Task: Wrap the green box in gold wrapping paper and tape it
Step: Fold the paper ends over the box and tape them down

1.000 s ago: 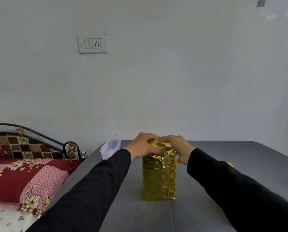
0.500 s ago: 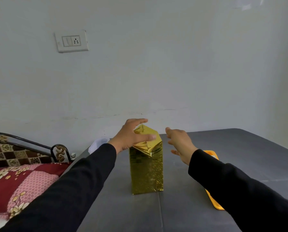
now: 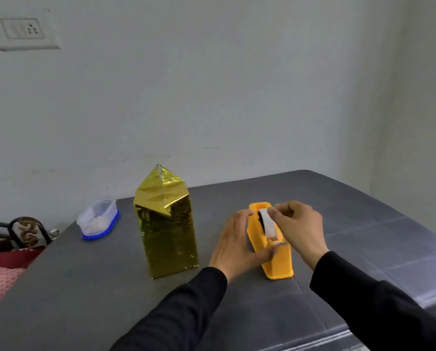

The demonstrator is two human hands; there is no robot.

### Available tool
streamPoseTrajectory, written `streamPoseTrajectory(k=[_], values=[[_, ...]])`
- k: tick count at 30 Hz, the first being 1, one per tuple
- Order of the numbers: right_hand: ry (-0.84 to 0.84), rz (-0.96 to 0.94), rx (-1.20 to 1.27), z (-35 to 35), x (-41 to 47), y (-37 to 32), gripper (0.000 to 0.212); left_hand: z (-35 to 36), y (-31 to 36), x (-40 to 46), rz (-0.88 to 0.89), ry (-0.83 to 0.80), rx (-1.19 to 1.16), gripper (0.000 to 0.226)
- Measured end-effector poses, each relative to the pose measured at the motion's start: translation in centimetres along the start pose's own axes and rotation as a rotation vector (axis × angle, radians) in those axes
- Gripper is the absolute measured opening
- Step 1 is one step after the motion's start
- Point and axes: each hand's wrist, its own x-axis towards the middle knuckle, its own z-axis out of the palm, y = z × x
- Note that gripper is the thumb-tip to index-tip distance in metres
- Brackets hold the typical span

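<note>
The box wrapped in gold paper point(image 3: 167, 229) stands upright on the grey table point(image 3: 110, 287), untouched, its top flaps sticking up in a loose point. To its right stands an orange tape dispenser point(image 3: 275, 257). My left hand point(image 3: 237, 244) grips the dispenser's left side. My right hand point(image 3: 298, 229) pinches the end of the tape strip point(image 3: 268, 225) above the dispenser's top. No green of the box shows through the paper.
A clear plastic tub with a blue lid point(image 3: 99, 219) lies upside down at the table's back left corner. A bed with a metal frame point(image 3: 21, 231) and patterned bedding stands left of the table. The white wall rises right behind the table.
Both hands have left the gold-wrapped box and moved right to the orange dispenser. The top flaps, pressed down before, have sprung up. The view has swung to the right.
</note>
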Motion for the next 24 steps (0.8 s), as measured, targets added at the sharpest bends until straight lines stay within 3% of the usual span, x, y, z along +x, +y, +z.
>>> streamPoseTrajectory(k=[4, 8, 15, 20, 24], values=[[-0.178, 0.270, -0.118, -1.9, 0.8, 2.3, 0.034, 3.3, -1.7, 0.1, -0.037, -0.123, -0.044, 0.094], [-0.397, 0.587, 0.024, -1.7, 1.0, 2.5, 0.069, 4.5, -2.8, -0.5, -0.018, -0.135, -0.047, 0.093], [-0.421, 0.705, 0.156, -1.2, 1.1, 1.2, 0.053, 4.8, -2.8, -0.4, -0.035, -0.129, -0.086, 0.093], [-0.398, 0.732, 0.320, -1.0, 1.9, 1.3, 0.064, 4.6, -2.8, -0.4, -0.030, -0.126, -0.081, 0.090], [-0.331, 0.671, 0.435, -1.4, 0.6, 1.5, 0.017, 4.7, -2.7, -0.4, -0.022, -0.116, -0.065, 0.088]])
